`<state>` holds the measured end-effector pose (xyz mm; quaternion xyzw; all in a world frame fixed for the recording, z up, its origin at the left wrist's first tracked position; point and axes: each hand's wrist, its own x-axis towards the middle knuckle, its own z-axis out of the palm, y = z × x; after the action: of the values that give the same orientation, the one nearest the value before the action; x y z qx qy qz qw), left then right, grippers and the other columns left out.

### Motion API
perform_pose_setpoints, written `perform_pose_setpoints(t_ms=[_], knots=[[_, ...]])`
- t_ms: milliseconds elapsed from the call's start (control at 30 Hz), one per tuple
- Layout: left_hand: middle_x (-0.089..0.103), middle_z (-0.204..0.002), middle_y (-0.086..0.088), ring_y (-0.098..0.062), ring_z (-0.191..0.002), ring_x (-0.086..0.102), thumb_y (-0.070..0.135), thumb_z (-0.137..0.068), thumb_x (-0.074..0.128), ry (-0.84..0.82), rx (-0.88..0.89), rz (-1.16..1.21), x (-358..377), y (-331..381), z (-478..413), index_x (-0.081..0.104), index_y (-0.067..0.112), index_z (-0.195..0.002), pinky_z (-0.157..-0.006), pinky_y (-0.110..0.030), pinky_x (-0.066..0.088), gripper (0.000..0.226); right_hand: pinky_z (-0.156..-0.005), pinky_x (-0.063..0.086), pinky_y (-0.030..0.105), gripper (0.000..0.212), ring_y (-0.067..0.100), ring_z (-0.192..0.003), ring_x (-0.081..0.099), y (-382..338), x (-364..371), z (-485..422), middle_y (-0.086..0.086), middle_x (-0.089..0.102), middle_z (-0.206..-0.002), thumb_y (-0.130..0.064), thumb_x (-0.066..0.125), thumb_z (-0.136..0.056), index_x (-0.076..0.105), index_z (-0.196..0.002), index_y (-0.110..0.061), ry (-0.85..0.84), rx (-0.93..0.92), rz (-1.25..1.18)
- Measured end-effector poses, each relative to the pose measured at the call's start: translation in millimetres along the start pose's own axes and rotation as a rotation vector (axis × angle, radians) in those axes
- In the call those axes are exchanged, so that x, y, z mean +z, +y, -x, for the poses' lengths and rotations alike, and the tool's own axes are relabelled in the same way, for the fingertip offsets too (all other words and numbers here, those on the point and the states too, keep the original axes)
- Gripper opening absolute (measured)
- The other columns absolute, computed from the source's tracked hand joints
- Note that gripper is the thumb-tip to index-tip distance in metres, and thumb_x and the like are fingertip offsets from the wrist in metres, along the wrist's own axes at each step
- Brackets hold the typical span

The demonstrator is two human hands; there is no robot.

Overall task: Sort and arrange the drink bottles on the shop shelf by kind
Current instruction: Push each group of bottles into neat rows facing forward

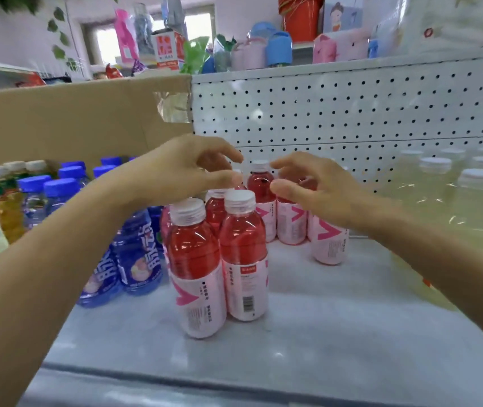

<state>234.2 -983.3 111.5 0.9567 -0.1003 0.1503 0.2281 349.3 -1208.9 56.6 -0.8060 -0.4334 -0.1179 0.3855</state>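
While both hands hover empty, the red drink bottles [243, 254] wait.
Left hand [181, 168] and right hand [313, 186], fingers spread, should grip bodies, not caps.

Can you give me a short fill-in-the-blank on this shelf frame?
1. The red drink bottles with pink labels have ____ caps.
2. The blue-capped bottles stand to the ____ of the red ones.
3. Behind the bottles is a white ____ back panel.
4. Left hand and right hand hold ____.

Missing: white; left; perforated; nothing
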Motion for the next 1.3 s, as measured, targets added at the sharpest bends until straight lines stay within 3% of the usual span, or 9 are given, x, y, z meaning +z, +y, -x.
perform_pose_setpoints(t_ms=[67, 133, 300, 467, 600, 700, 833, 1000, 1300], knots=[[0.071, -0.107, 0.020, 0.005, -0.100, 0.066, 0.061, -0.077, 0.064, 0.101, -0.012, 0.079, 10.8, -8.2, 24.4, 0.065, 0.041, -0.117, -0.091, -0.024, 0.051, 0.045, -0.091, 0.049, 0.017, 0.062, -0.006, -0.111, 0.059, -25.1, 24.6, 6.7, -0.019, 0.063, -0.121, -0.063, 0.063, -0.080, 0.053, -0.134, -0.034, -0.179, 0.003, -0.209], [0.070, -0.110, 0.016, 0.003, -0.105, 0.064, 0.053, -0.083, 0.066, 0.191, -0.019, 0.094, 24.8, -13.9, 43.5, 0.065, 0.035, -0.121, -0.095, -0.026, 0.049, 0.042, -0.097, 0.049, 0.025, 0.058, 0.000, -0.117, 0.058, -34.4, 44.9, 8.2, -0.012, 0.061, -0.128, -0.046, 0.069, -0.087, 0.049, -0.139, -0.029, -0.245, -0.015, -0.233], [0.065, -0.106, 0.018, 0.006, -0.094, 0.060, 0.052, -0.079, 0.069, 0.348, -0.106, 0.018, 43.9, -20.3, 68.4, 0.064, 0.034, -0.116, -0.076, -0.011, 0.046, 0.041, -0.082, 0.051, 0.023, 0.028, 0.004, -0.094, 0.066, -34.7, 47.7, 13.4, -0.009, 0.069, -0.104, -0.023, 0.074, -0.086, 0.060, -0.109, -0.032, -0.035, 0.031, -0.262], [0.069, -0.089, 0.017, 0.003, -0.080, 0.062, 0.054, -0.079, 0.072, 0.344, -0.100, -0.023, 45.1, -14.2, 63.5, 0.068, 0.032, -0.097, -0.070, -0.019, 0.049, 0.029, -0.069, 0.050, 0.018, 0.023, 0.000, -0.080, 0.066, -12.6, 18.9, 34.4, -0.014, 0.070, -0.090, -0.026, 0.078, -0.080, 0.064, -0.094, -0.036, 0.140, 0.159, -0.211], [0.062, -0.081, 0.017, 0.005, -0.077, 0.057, 0.055, -0.082, 0.069, 0.326, -0.019, -0.061, 64.6, 8.2, 38.2, 0.062, 0.030, -0.092, -0.061, -0.013, 0.036, 0.028, -0.070, 0.048, 0.022, 0.028, 0.001, -0.077, 0.062, 6.7, -8.0, 52.5, -0.011, 0.068, -0.093, -0.023, 0.079, -0.079, 0.064, -0.102, -0.029, 0.298, 0.253, -0.043], [0.063, -0.083, 0.012, -0.004, -0.077, 0.059, 0.051, -0.085, 0.071, 0.303, 0.008, -0.021, 86.4, 21.7, 5.9, 0.063, 0.022, -0.092, -0.064, -0.022, 0.044, 0.031, -0.066, 0.043, 0.019, 0.029, 0.000, -0.079, 0.061, 19.3, -23.4, 66.0, -0.009, 0.068, -0.095, -0.027, 0.076, -0.083, 0.064, -0.109, -0.025, 0.357, 0.313, 0.015], [0.067, -0.092, -0.002, -0.022, -0.087, 0.061, 0.056, -0.086, 0.068, 0.342, -0.030, -0.083, 113.3, 29.2, -42.2, 0.064, 0.011, -0.097, -0.078, -0.039, 0.049, 0.046, -0.065, 0.044, 0.022, 0.033, 0.005, -0.084, 0.062, 28.9, -29.4, 76.0, -0.012, 0.066, -0.097, -0.035, 0.075, -0.083, 0.061, -0.111, -0.027, 0.362, 0.318, 0.044], [0.060, -0.094, -0.002, -0.023, -0.087, 0.057, 0.061, -0.088, 0.063, 0.360, -0.075, -0.142, 129.2, 19.7, -84.9, 0.056, 0.010, -0.103, -0.071, -0.035, 0.044, 0.053, -0.066, 0.044, 0.025, 0.036, 0.007, -0.092, 0.062, 33.7, -29.2, 82.4, -0.013, 0.065, -0.102, -0.039, 0.074, -0.083, 0.057, -0.114, -0.033, 0.346, 0.312, -0.013], [0.060, -0.119, -0.012, -0.030, -0.106, 0.058, 0.056, -0.095, 0.054, 0.279, -0.149, -0.233, 132.8, 21.1, -111.8, 0.050, 0.006, -0.123, -0.078, -0.038, 0.045, 0.058, -0.068, 0.038, 0.007, 0.038, -0.009, -0.093, 0.056, 27.5, -29.1, 77.7, -0.013, 0.064, -0.106, -0.034, 0.073, -0.086, 0.056, -0.119, -0.027, 0.291, 0.282, 0.009]])
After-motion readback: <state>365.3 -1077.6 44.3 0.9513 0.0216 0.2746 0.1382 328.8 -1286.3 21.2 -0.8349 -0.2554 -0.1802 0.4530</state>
